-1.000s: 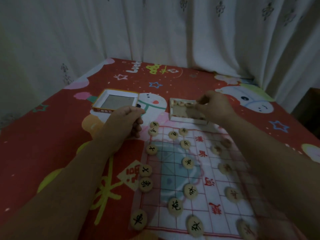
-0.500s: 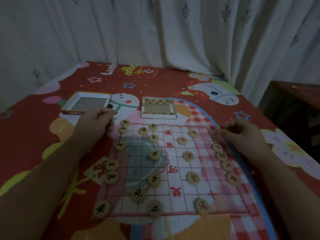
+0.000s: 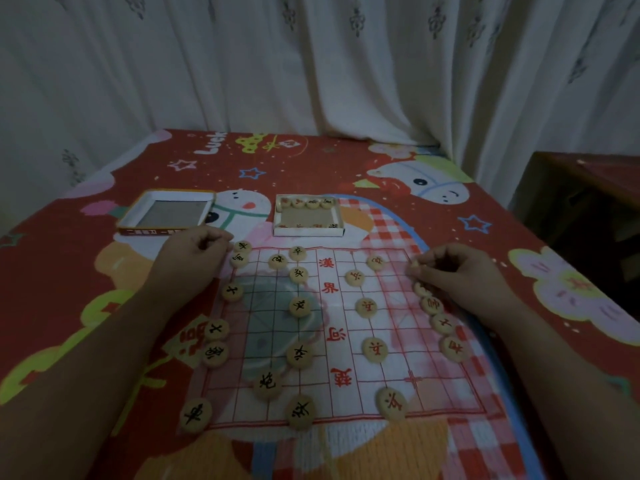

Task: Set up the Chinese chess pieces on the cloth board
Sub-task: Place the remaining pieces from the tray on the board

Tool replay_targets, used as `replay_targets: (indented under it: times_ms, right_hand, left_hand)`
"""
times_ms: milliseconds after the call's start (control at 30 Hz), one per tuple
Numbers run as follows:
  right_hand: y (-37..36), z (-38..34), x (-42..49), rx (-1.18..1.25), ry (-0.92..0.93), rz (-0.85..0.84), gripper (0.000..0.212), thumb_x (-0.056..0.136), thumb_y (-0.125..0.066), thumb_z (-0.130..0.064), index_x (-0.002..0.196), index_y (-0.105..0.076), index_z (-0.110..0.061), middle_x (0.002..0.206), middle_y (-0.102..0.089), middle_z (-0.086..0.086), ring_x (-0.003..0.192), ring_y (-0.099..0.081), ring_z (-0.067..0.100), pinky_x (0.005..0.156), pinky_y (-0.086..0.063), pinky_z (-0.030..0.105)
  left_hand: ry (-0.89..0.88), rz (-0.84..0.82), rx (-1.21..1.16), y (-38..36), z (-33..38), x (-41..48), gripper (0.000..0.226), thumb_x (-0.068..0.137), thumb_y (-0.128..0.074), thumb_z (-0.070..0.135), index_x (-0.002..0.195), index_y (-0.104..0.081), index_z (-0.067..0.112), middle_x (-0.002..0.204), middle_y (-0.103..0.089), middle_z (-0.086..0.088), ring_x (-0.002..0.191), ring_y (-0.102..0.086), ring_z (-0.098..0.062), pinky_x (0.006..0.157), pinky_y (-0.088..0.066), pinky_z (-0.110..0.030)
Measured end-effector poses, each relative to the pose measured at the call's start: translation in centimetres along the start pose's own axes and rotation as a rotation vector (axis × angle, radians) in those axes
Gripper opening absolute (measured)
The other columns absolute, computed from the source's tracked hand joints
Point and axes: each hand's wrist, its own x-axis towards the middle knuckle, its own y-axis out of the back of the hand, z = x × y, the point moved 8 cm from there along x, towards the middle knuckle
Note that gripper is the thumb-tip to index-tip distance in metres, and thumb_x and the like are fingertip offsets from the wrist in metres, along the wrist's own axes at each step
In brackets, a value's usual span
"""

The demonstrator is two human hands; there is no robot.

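A thin cloth board point(image 3: 346, 341) with a red grid lies on the table in front of me. Several round wooden pieces with black characters stand on its left half and several with red characters on its right half. My right hand point(image 3: 453, 271) hovers over the board's far right corner with curled fingers pinching a pale piece point(image 3: 414, 268) at the fingertips. My left hand point(image 3: 194, 258) rests curled at the board's far left corner beside two black pieces point(image 3: 240, 252); what it holds, if anything, is hidden.
A white box tray point(image 3: 308, 232) with several pieces left in it sits just beyond the board. Its empty lid point(image 3: 166, 214) lies to the left. A red cartoon tablecloth point(image 3: 69, 271) covers the table, white curtains point(image 3: 311, 64) hang behind, and dark wooden furniture point(image 3: 588, 202) stands at right.
My right hand left the box tray with a piece and came down to the board's far right corner. My left hand stayed at the far left corner. The view shifted right.
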Motion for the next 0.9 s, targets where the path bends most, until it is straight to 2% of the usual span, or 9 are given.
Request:
replay_targets:
  times_ms: [33, 167, 300, 467, 600, 767, 900]
  right_hand:
    - [0.0, 0.0, 0.0, 0.004, -0.003, -0.003, 0.022, 0.076, -0.082, -0.016, 0.092, -0.070, -0.008, 0.090, -0.075, 0.010, 0.081, -0.072, 0.023, 0.062, -0.059, 0.020]
    - [-0.1, 0.1, 0.0, 0.004, 0.003, -0.005, 0.021, 0.076, -0.082, -0.017, 0.092, -0.071, -0.009, 0.089, -0.075, 0.009, 0.081, -0.073, 0.024, 0.065, -0.060, 0.023]
    - [-0.2, 0.3, 0.0, -0.021, 0.015, -0.009, 0.021, 0.077, -0.082, -0.020, 0.093, -0.072, -0.011, 0.089, -0.075, 0.007, 0.081, -0.073, 0.023, 0.069, -0.061, 0.026]
    - [-0.2, 0.3, 0.1, 0.009, 0.003, -0.023, 0.016, 0.079, -0.079, -0.014, 0.093, -0.073, -0.009, 0.087, -0.076, 0.004, 0.077, -0.073, 0.015, 0.062, -0.057, 0.017]
    - [0.1, 0.7, 0.3, 0.004, -0.006, 0.011, 0.007, 0.087, -0.071, -0.014, 0.094, -0.075, -0.012, 0.086, -0.076, 0.001, 0.071, -0.071, 0.006, 0.058, -0.053, 0.013]
    - [0.7, 1.5, 0.4, -0.003, -0.042, 0.054, 0.013, 0.094, -0.062, -0.015, 0.095, -0.075, -0.015, 0.087, -0.076, 0.001, 0.076, -0.072, 0.016, 0.063, -0.059, 0.027]
    - [0.6, 1.4, 0.5, -0.064, -0.032, 0.045, 0.011, 0.092, -0.065, -0.009, 0.096, -0.075, -0.012, 0.090, -0.075, 0.000, 0.079, -0.072, 0.015, 0.062, -0.058, 0.020]
  left_hand:
    - [0.003, -0.004, -0.002, 0.0, -0.1, 0.0, 0.016, 0.095, -0.057, 0.016, 0.100, -0.072, 0.015, 0.099, -0.071, 0.002, 0.089, -0.061, -0.003, 0.076, -0.043, -0.021]
    - [0.005, -0.012, 0.000, 0.0, -0.1, 0.0, 0.015, 0.094, -0.057, 0.018, 0.098, -0.072, 0.018, 0.099, -0.071, 0.002, 0.095, -0.063, -0.013, 0.081, -0.044, -0.028]
    - [-0.011, -0.007, 0.043, 0.1, 0.3, -0.1, 0.015, 0.094, -0.058, 0.017, 0.099, -0.072, 0.017, 0.099, -0.068, 0.004, 0.094, -0.060, -0.012, 0.078, -0.041, -0.025]
    - [0.003, -0.014, 0.019, 0.1, 0.2, -0.1, 0.015, 0.094, -0.058, 0.017, 0.098, -0.072, 0.017, 0.100, -0.068, 0.004, 0.095, -0.060, -0.011, 0.074, -0.040, -0.019]
    - [0.022, -0.020, -0.020, 0.1, -0.2, 0.0, 0.014, 0.093, -0.058, 0.017, 0.096, -0.072, 0.019, 0.100, -0.069, 0.004, 0.097, -0.062, -0.013, 0.082, -0.045, -0.029]
    - [0.001, -0.015, -0.013, 0.1, 0.1, -0.1, 0.015, 0.093, -0.058, 0.014, 0.097, -0.073, 0.015, 0.101, -0.069, 0.001, 0.097, -0.061, -0.014, 0.083, -0.043, -0.028]
    - [0.009, -0.018, -0.014, 0.0, 0.1, 0.0, 0.016, 0.093, -0.058, 0.014, 0.098, -0.073, 0.014, 0.102, -0.069, 0.003, 0.097, -0.061, -0.012, 0.081, -0.042, -0.027]
